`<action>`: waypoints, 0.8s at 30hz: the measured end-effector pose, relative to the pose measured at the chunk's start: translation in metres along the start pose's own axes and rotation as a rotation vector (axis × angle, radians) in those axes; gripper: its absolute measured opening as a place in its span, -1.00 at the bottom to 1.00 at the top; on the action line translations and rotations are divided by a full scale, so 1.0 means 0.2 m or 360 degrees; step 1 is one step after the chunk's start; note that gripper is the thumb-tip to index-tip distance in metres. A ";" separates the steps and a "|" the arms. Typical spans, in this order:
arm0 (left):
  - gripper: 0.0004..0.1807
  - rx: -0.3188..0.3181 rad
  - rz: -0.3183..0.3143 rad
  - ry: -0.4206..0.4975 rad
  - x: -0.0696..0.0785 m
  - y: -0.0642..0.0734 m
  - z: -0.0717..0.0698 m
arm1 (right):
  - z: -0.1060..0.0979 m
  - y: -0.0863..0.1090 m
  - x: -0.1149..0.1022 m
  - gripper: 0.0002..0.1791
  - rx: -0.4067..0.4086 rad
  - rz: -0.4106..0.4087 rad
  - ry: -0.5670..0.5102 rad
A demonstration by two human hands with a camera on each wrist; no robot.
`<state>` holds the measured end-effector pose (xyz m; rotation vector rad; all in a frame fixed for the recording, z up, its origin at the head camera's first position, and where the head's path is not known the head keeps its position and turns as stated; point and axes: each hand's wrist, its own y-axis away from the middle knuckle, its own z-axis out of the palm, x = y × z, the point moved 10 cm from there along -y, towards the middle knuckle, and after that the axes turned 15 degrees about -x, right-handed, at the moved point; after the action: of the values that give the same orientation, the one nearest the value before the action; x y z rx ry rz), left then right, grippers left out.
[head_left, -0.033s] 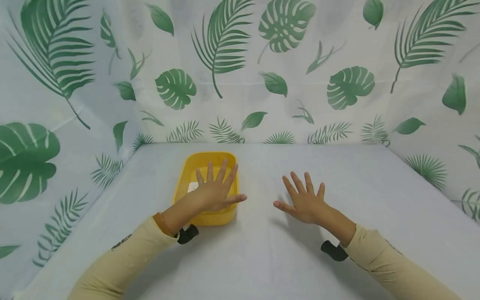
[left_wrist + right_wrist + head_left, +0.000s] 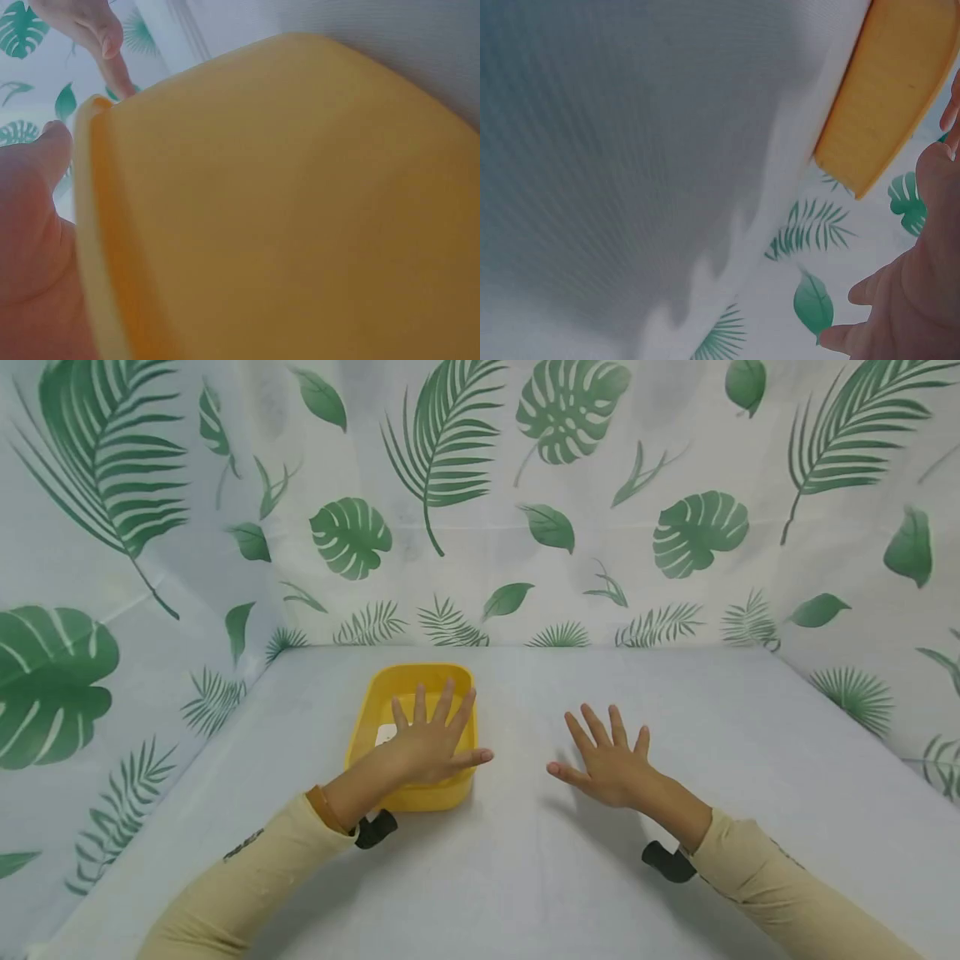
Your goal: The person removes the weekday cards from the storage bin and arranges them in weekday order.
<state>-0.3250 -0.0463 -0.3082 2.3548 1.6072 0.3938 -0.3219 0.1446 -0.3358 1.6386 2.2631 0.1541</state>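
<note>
A yellow plastic tub (image 2: 438,797) stands on the white table, left of the middle. Inside it lies a small white piece (image 2: 385,733) with dark marks, partly covered by my left hand. My left hand (image 2: 429,750) hovers over the tub with fingers spread and thumb pointing right, holding nothing. In the left wrist view the tub's outer wall (image 2: 285,195) fills most of the picture, with the palm above its rim. To the right of the tub, my right hand (image 2: 613,770) is held over the table, fingers spread, nothing in it; its shadow falls below.
White cloth printed with green leaves (image 2: 450,452) hangs at the back and both sides. Pale cloth covers the table (image 2: 510,877). A black wrist mount (image 2: 375,829) sits under the left cuff, another (image 2: 669,862) under the right.
</note>
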 end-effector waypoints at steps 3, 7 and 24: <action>0.01 0.0001 -0.0019 0.0000 -0.03 0.01 -0.01 | -0.01 -0.02 -0.03 -0.03 -0.0005 -0.0022 0.0005; 0.00 0.0009 -0.0022 0.0048 -0.09 0.03 -0.03 | -0.04 -0.06 -0.09 -0.04 0.0000 -0.0080 0.0011; 0.05 -0.0086 0.0218 0.0795 -0.61 0.01 -0.02 | -0.18 -0.49 -0.75 0.02 -0.0016 -0.0488 -0.0142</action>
<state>-0.3675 -0.1603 -0.3137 2.4595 1.5958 1.1130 -0.3807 -0.0255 -0.2992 1.2463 2.4038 0.0157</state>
